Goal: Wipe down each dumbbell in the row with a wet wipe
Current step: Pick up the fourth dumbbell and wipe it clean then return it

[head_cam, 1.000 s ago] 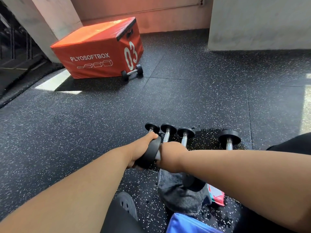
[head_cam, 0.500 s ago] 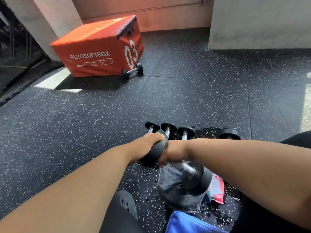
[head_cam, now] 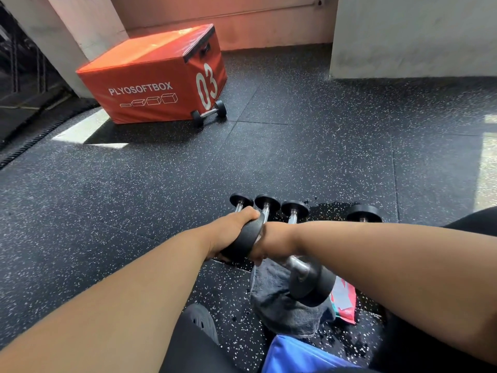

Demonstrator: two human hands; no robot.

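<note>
fabric, a blue bag corner (head_cam: pixel 295 356), sits nearest, beside a grey towel (head_cam: pixel 279 305) and a red wipe packet (head_cam: pixel 345 300). above the towel hangs the lifted dumbbell (head_cam: pixel 306 278), tilted so its handle is reachable: left hand (head_cam: pixel 231 230) grips the far head, right hand (head_cam: pixel 271 243) curls around the handle, presumably wiping, though no wipe shows. since a second ago the near head has swung up into view. beyond lie the row's dumbbells (head_cam: pixel 294 211) and the plyo box (head_cam: pixel 150 84).

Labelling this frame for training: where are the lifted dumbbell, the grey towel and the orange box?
lifted dumbbell (head_cam: pixel 309 285): head view, near weight head.
grey towel (head_cam: pixel 282 310): head view, bare folded cloth.
orange box (head_cam: pixel 150 76): head view, front face.
</note>
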